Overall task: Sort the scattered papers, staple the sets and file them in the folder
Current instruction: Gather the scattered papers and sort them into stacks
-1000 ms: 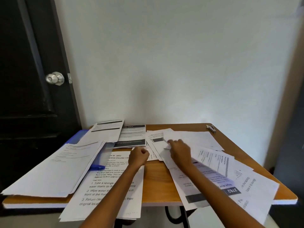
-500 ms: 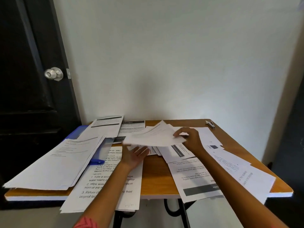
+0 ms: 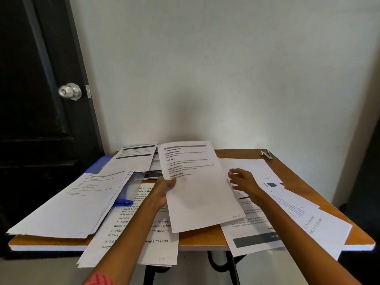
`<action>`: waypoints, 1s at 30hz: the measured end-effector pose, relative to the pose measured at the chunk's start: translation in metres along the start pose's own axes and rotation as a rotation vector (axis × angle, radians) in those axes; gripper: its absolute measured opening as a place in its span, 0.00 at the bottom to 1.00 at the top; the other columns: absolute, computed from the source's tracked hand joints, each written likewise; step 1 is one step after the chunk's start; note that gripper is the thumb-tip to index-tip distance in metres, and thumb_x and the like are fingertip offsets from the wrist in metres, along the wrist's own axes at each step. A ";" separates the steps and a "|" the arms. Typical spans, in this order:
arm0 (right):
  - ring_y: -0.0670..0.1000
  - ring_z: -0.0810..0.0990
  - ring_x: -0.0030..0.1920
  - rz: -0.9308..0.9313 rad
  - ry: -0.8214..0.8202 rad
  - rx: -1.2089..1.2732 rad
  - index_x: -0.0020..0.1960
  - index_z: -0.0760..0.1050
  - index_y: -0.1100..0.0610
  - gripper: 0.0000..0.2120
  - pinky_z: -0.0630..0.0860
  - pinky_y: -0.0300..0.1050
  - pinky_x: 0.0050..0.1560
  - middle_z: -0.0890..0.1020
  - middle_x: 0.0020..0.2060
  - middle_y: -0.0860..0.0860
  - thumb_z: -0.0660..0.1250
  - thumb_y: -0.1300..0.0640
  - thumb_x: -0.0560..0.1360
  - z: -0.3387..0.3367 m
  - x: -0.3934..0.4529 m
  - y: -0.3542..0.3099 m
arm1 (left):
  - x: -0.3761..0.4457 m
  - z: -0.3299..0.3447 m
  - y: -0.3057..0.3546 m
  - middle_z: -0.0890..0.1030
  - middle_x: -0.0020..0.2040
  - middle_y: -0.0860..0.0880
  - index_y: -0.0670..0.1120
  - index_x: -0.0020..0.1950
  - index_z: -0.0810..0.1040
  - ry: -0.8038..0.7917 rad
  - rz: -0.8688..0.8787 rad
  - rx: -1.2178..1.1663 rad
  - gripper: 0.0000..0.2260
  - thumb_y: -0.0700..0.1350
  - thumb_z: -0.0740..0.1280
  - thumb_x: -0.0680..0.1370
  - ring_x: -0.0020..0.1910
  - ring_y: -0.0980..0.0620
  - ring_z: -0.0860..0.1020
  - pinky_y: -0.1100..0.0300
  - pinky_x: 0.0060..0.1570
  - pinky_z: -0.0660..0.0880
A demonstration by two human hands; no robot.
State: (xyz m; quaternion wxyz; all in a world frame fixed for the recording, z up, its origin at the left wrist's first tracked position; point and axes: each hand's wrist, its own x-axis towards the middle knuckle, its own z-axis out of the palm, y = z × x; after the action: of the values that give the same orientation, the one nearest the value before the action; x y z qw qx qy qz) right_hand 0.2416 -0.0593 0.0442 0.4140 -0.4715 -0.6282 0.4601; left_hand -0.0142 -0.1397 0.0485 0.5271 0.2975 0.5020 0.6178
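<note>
At nine o'clock a black door (image 3: 35,99) with a round metal knob (image 3: 69,91) stands close beside the wooden table (image 3: 197,236), whose left edge leaves little room on that side. A thick stack of white sheets (image 3: 67,204) overhangs the table's eight o'clock corner, lying on a blue folder (image 3: 96,165); a blue pen (image 3: 123,202) pokes out from under it. Printed pages with large text (image 3: 135,239) hang over the front edge at six o'clock.

The left hand (image 3: 162,191) pinches the left margin of a lifted printed sheet (image 3: 197,186), thumb on top, fingers beneath; the sheet is tilted up above the table's centre, smooth and flat. The right hand (image 3: 242,179), at three o'clock of the sheet, hovers with fingers loosely spread, holding nothing, just beside the sheet's right edge.

More loose pages (image 3: 292,219) fan out toward four o'clock, spilling past the front edge and right corner. A small metal stapler (image 3: 267,156) sits alone at the one o'clock corner. A bare strip of glossy tan tabletop shows at the front and the right side. Behind is a plain pale wall (image 3: 226,68).
</note>
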 end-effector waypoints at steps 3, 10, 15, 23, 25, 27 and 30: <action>0.54 0.79 0.51 0.075 -0.031 0.124 0.60 0.73 0.58 0.14 0.76 0.44 0.47 0.79 0.52 0.52 0.62 0.52 0.78 0.007 -0.003 -0.011 | -0.003 -0.002 0.007 0.75 0.62 0.36 0.37 0.66 0.70 -0.033 0.037 -0.007 0.17 0.31 0.60 0.78 0.54 0.38 0.76 0.41 0.56 0.72; 0.50 0.82 0.42 -0.014 -0.118 0.163 0.51 0.77 0.59 0.07 0.76 0.37 0.35 0.82 0.45 0.53 0.68 0.58 0.74 0.032 -0.007 -0.031 | -0.010 -0.025 0.020 0.76 0.61 0.37 0.37 0.67 0.70 -0.021 0.102 0.052 0.17 0.34 0.61 0.78 0.50 0.43 0.77 0.48 0.52 0.75; 0.55 0.80 0.43 -0.057 0.070 0.244 0.44 0.78 0.61 0.05 0.78 0.46 0.43 0.81 0.43 0.56 0.69 0.59 0.74 0.066 0.007 -0.050 | -0.025 -0.047 0.036 0.77 0.60 0.42 0.37 0.64 0.72 0.143 0.193 0.451 0.18 0.36 0.68 0.75 0.52 0.45 0.76 0.54 0.52 0.73; 0.55 0.80 0.41 -0.012 -0.210 0.141 0.52 0.77 0.69 0.12 0.80 0.39 0.34 0.81 0.48 0.61 0.67 0.73 0.69 0.189 0.005 -0.084 | -0.040 -0.160 0.079 0.75 0.61 0.39 0.45 0.67 0.68 0.683 0.351 1.076 0.19 0.45 0.65 0.77 0.60 0.39 0.73 0.50 0.55 0.69; 0.56 0.80 0.43 0.034 -0.240 0.196 0.60 0.71 0.66 0.22 0.80 0.39 0.32 0.78 0.54 0.62 0.69 0.74 0.68 0.228 0.002 -0.088 | -0.048 -0.185 0.083 0.75 0.60 0.38 0.43 0.67 0.68 0.799 0.299 1.242 0.18 0.44 0.64 0.78 0.58 0.38 0.74 0.49 0.54 0.70; 0.57 0.80 0.47 0.044 -0.253 0.192 0.64 0.65 0.63 0.28 0.80 0.40 0.31 0.74 0.57 0.60 0.69 0.74 0.68 0.262 0.000 -0.091 | -0.050 -0.206 0.083 0.75 0.60 0.38 0.42 0.67 0.66 0.894 0.213 1.419 0.18 0.43 0.63 0.78 0.60 0.39 0.72 0.47 0.55 0.69; 0.57 0.79 0.49 0.030 -0.308 0.103 0.64 0.64 0.60 0.28 0.82 0.48 0.40 0.72 0.57 0.56 0.70 0.72 0.68 0.311 -0.001 -0.083 | -0.044 -0.230 0.074 0.74 0.61 0.42 0.45 0.67 0.68 0.903 0.174 1.529 0.17 0.45 0.63 0.79 0.62 0.42 0.69 0.45 0.61 0.65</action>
State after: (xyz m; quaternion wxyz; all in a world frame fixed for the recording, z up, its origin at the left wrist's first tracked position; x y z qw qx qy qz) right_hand -0.0725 -0.1298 0.0519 0.3296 -0.3829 -0.6526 0.5647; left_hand -0.2346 -0.2480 0.0514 -0.1124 0.3329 0.9124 0.2101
